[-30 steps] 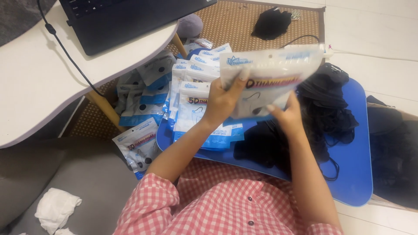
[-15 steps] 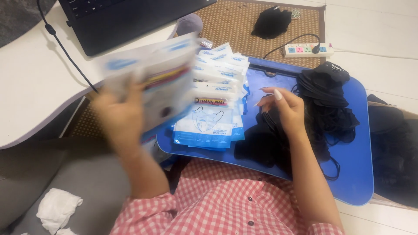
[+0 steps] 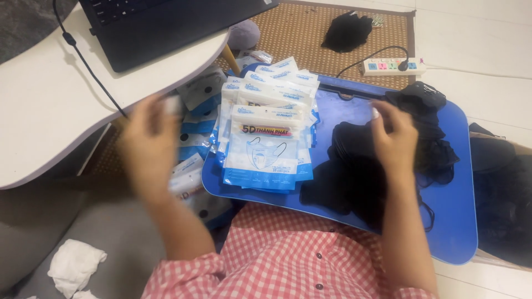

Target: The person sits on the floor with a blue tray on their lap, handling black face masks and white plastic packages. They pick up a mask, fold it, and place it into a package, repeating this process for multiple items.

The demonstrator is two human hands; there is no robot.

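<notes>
Left hand (image 3: 148, 145) raised, blurred, fingers spread and empty (apparently); right hand (image 3: 394, 135) lowered, fingers curled.

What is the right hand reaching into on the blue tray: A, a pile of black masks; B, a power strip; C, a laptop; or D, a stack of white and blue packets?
A: the right hand rests on the pile of black masks on the blue tray, apart from the stack of packets.

Bright, even indoor light, soft shadows only. Mild sheen on blue tray (image 3: 332, 111) far part and pale floor. Left hand (image 3: 147, 147) heavily motion-blurred; right hand (image 3: 394, 135) slightly soft. Packet stack (image 3: 266, 149) sharp. Black masks (image 3: 354, 166) lose detail, near-solid dark.
</notes>
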